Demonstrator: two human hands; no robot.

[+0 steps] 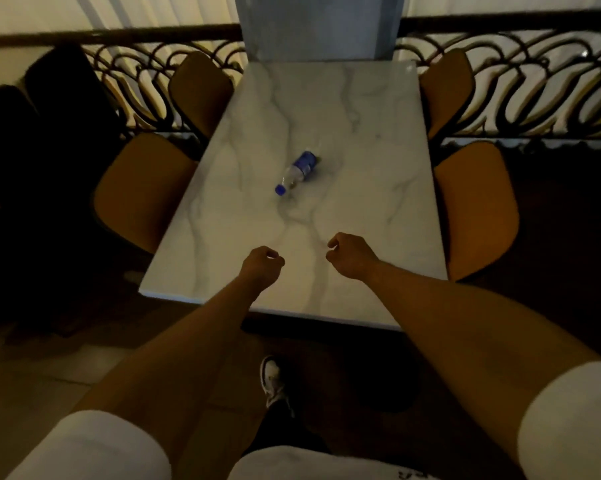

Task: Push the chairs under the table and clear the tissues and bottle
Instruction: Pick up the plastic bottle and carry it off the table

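A clear plastic bottle (298, 171) with a blue label and blue cap lies on its side in the middle of the white marble table (361, 161). Two orange chairs stand at the table's left side, a near one (143, 192) and a far one (200, 90). Two more stand at its right side, a near one (475, 209) and a far one (446, 91). All sit close against the table edges. My left hand (262, 263) and my right hand (351, 254) hover over the table's near end with fingers curled, holding nothing. No tissues show on the table.
A dark wrought-iron railing (517, 84) runs behind the table on both sides of a grey pillar (318, 27). Dark chairs (50, 109) stand at the far left. My shoe (273, 379) is on the floor below the table's near edge.
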